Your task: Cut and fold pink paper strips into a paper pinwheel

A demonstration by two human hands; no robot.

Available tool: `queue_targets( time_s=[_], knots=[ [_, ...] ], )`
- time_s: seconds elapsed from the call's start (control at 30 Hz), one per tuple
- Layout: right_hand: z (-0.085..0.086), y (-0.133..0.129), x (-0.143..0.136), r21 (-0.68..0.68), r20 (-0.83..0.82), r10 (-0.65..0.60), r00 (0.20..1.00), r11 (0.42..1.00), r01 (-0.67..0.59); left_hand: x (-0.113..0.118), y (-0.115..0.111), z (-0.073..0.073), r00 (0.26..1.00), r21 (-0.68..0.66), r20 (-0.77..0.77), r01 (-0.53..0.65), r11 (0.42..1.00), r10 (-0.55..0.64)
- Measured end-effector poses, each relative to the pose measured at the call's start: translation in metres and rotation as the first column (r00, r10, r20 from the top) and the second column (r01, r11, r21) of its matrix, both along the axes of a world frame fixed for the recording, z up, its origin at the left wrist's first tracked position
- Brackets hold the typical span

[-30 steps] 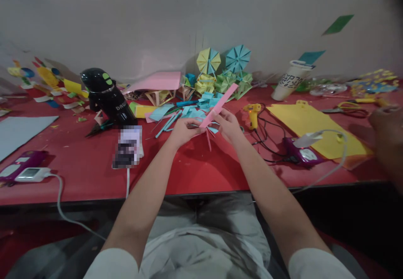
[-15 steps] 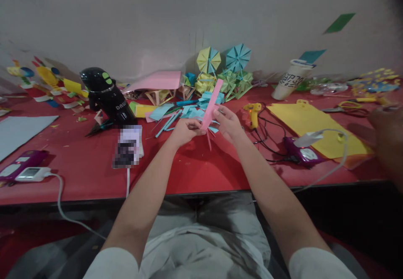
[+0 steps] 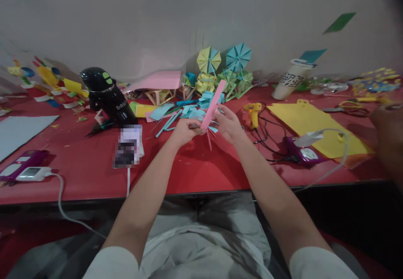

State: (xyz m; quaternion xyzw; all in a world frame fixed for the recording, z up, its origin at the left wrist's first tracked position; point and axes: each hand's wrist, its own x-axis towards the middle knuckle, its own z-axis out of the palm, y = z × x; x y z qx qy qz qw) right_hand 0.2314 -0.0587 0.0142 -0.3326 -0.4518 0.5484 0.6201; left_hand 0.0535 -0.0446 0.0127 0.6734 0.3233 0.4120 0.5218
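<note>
A long pink paper strip (image 3: 213, 105) stands tilted above the red table, its upper end leaning right. My left hand (image 3: 186, 131) pinches the strip's lower end between thumb and fingers. My right hand (image 3: 228, 123) is closed at the strip's right side, its fingertips partly behind the paper. A thinner pink piece hangs below the strip, under my fingers. Just beyond both hands lie blue paper strips (image 3: 192, 112) in a loose heap.
Behind the heap stand folded yellow and blue paper umbrellas (image 3: 238, 57). A yellow glue gun (image 3: 252, 114) with a black cord lies to the right, near yellow paper (image 3: 302, 117). A black bottle (image 3: 108, 98) and a phone (image 3: 129, 147) are left. Another person's hand (image 3: 388, 132) shows at far right.
The pink strip's top has shifted slightly right and down. Both hands keep their hold in nearly the same place. The other person's hand at the right edge has moved slightly.
</note>
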Motion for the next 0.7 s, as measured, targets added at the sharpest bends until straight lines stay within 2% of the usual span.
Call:
queue_targets(
  time_s=[0.13, 0.4, 0.7],
  knots=[
    [-0.0001, 0.0, 0.001, -0.009, -0.008, -0.001, 1.0, 1.0, 0.001, 0.0007, 0.0008, -0.0028, 0.998, 0.027, 0.049, 0.032, 0.999, -0.033],
    [0.0012, -0.0034, 0.0012, 0.047, 0.06, 0.058, 0.996, 0.997, -0.061, -0.0032, 0.0006, 0.0012, 1.0, 0.041, -0.014, 0.024, 0.999, -0.023],
    [-0.0045, 0.001, 0.0016, 0.097, 0.063, 0.103, 0.993, 0.989, -0.109, -0.0039, -0.0003, 0.001, 0.999, 0.044, 0.015, 0.05, 0.998, -0.05]
  ],
)
